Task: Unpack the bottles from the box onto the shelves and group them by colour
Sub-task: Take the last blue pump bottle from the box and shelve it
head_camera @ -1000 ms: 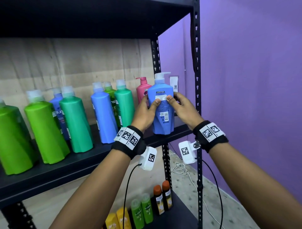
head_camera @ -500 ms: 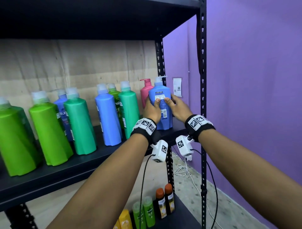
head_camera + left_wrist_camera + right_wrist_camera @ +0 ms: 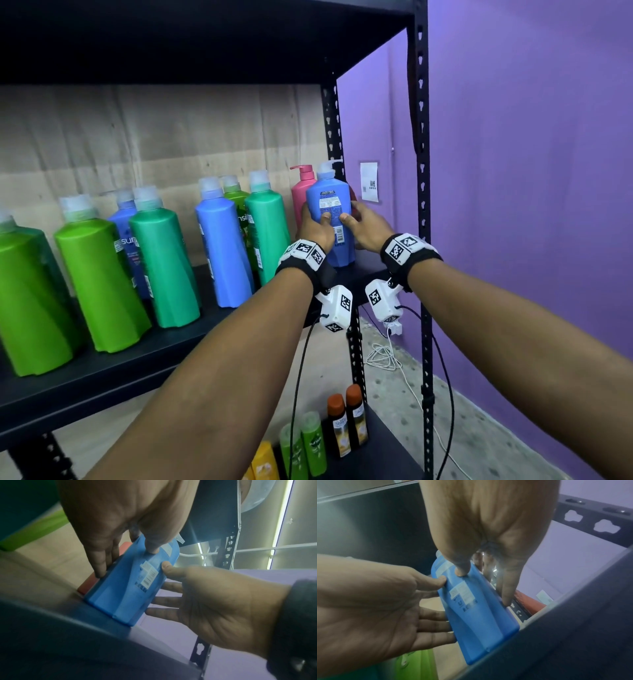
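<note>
A blue pump bottle [image 3: 330, 202] stands upright at the right end of the black shelf [image 3: 137, 370], its back label facing me. My left hand [image 3: 315, 222] grips its left side and my right hand [image 3: 358, 221] its right side, both thumbs pressed on the label and the fingers wrapped behind. In the left wrist view the blue bottle's [image 3: 130, 588] base rests on the shelf board. The right wrist view shows the same blue bottle [image 3: 479, 615] held between both hands. A pink pump bottle [image 3: 301, 192] stands right behind it.
Large green bottles [image 3: 99, 284] and blue bottles [image 3: 222, 250] stand mixed along the shelf to the left. The shelf's front post [image 3: 423, 205] is just right of my right wrist. Small orange bottles [image 3: 337, 425], green bottles [image 3: 308, 442] and yellow bottles [image 3: 263, 462] stand on the shelf below.
Both hands have carried the blue pump bottle from the shelf's front edge deeper in, up against the pink bottle. My thumbs now sit lower on its label.
</note>
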Available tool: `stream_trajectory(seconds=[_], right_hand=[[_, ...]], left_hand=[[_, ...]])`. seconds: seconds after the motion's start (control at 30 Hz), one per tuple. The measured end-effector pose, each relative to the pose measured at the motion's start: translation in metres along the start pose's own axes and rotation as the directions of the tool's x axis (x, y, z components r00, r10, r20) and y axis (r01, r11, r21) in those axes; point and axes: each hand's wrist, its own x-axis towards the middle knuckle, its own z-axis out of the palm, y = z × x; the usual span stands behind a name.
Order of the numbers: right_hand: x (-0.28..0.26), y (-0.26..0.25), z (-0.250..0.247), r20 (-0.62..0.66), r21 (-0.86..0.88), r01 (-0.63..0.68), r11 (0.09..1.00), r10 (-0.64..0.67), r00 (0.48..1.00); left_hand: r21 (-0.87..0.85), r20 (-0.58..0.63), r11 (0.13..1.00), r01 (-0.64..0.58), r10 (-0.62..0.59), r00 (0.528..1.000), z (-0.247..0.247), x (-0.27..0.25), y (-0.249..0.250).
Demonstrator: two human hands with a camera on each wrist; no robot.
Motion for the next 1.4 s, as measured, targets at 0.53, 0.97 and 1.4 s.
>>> stream_trajectory(seconds=[0.53, 0.97, 1.4], right_hand=[[-0.069, 0.024, -0.012, 0.065, -0.422, 0.273, 0.864, -0.272, 0.960], [-0.136, 0.033, 0.018, 0.109, -0.489, 0.354, 0.798, -0.346, 0.932], [-0.212, 0.095, 0.127, 0.568, -0.515, 0.364, 0.776, -0.009, 0.823]], left_hand=[[0.262, 0.102, 0.945, -0.195, 0.174, 0.979, -0.031, -0.084, -0.015], [0.432, 0.189, 0.795, -0.427, 0.383, 0.904, -0.060, -0.175, -0.056], [0.792, 0.354, 0.600, -0.116, -0.296, 0.887, -0.103, -0.239, -0.215]])
